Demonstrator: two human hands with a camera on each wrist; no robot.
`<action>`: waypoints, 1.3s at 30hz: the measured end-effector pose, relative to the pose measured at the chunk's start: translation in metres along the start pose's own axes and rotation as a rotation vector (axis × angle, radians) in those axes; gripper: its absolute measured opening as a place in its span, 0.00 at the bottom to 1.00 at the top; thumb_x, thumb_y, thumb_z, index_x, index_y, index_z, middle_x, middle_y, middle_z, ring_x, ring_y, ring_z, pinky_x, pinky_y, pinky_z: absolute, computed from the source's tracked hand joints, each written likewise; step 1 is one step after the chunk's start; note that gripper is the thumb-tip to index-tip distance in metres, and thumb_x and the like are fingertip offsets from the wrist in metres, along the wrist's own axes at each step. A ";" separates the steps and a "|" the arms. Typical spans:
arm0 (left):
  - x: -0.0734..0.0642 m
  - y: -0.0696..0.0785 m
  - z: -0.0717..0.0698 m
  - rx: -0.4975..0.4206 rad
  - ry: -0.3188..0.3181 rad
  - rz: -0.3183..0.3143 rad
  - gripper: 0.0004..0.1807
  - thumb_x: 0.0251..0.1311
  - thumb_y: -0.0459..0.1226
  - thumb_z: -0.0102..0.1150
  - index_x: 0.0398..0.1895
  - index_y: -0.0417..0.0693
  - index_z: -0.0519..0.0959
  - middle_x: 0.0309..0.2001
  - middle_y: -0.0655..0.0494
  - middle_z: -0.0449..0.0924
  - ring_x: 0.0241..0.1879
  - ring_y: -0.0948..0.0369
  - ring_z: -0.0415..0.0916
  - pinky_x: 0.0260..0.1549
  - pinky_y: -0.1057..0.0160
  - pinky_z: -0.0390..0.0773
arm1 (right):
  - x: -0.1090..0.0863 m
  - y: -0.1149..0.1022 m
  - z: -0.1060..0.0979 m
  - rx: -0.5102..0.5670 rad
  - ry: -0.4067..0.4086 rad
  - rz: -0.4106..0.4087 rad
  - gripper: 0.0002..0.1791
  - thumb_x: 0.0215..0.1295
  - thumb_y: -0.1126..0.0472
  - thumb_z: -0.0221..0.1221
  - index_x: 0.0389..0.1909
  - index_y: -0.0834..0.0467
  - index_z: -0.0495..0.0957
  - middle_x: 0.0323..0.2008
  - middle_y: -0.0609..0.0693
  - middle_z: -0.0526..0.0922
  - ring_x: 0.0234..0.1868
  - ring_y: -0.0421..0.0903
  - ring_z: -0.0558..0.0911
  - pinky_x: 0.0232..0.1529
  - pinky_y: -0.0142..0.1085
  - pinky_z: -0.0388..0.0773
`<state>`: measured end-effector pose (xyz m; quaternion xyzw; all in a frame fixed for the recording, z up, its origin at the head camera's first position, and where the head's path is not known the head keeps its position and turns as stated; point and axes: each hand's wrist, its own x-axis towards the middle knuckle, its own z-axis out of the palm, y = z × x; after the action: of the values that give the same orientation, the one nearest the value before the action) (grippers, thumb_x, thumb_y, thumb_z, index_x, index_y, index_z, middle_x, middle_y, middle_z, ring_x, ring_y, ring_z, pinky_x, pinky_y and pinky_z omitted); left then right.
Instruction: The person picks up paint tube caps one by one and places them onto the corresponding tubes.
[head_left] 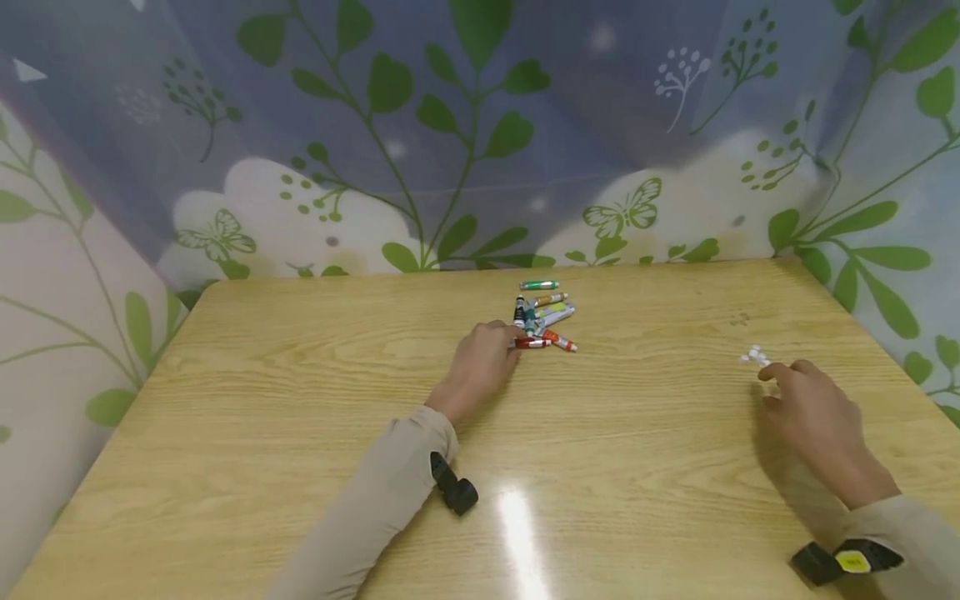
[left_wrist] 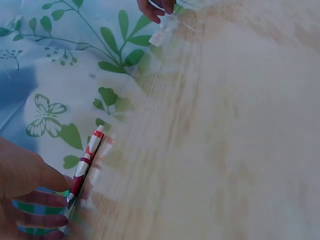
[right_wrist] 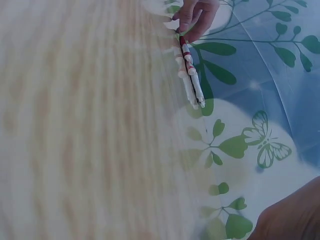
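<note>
Several small paint tubes lie heaped near the table's far edge in the head view. My left hand (head_left: 483, 362) is at the near side of this heap, at the left end of a dark red paint tube (head_left: 534, 342). In the left wrist view the thumb and fairly straight fingers of the left hand (left_wrist: 30, 190) are spread about that end; a firm grip is not visible. Over to the right, my right hand (head_left: 817, 417) hovers with its index finger beside a few small white pieces (head_left: 754, 355). Nothing shows clearly between its fingers.
An orange-red tube (head_left: 559, 340) touches the dark red one. Behind lie a black tube (head_left: 519, 310), a silver tube (head_left: 557, 316), a gold tube (head_left: 551, 298) and, farthest back, a green tube (head_left: 539, 285). Leaf-patterned cloth (head_left: 480, 208) rises behind the wooden table (head_left: 337, 333).
</note>
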<state>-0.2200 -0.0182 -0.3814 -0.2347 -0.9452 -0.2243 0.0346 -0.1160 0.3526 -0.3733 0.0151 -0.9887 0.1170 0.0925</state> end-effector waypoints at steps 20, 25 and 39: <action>0.013 0.007 0.008 0.171 0.022 -0.045 0.10 0.63 0.40 0.62 0.45 0.49 0.84 0.39 0.52 0.82 0.40 0.52 0.80 0.35 0.52 0.80 | 0.003 0.013 0.002 0.024 0.013 -0.054 0.11 0.39 0.78 0.57 0.29 0.72 0.77 0.25 0.66 0.78 0.27 0.65 0.78 0.24 0.56 0.74; 0.014 0.008 0.009 0.194 -0.009 -0.049 0.09 0.61 0.42 0.64 0.41 0.50 0.85 0.37 0.53 0.82 0.39 0.53 0.79 0.35 0.53 0.79 | 0.003 0.013 0.000 0.030 -0.006 -0.042 0.11 0.38 0.78 0.56 0.28 0.71 0.78 0.27 0.67 0.80 0.30 0.67 0.79 0.24 0.55 0.75; 0.014 0.010 0.009 0.221 -0.059 -0.036 0.08 0.62 0.37 0.63 0.40 0.43 0.81 0.39 0.49 0.78 0.40 0.53 0.75 0.37 0.58 0.78 | 0.001 0.012 0.002 0.027 0.055 -0.082 0.03 0.51 0.77 0.59 0.26 0.71 0.80 0.25 0.65 0.77 0.28 0.67 0.77 0.27 0.57 0.75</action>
<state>-0.2274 -0.0004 -0.3833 -0.2187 -0.9689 -0.1122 0.0286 -0.1183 0.3635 -0.3773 0.0536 -0.9826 0.1269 0.1243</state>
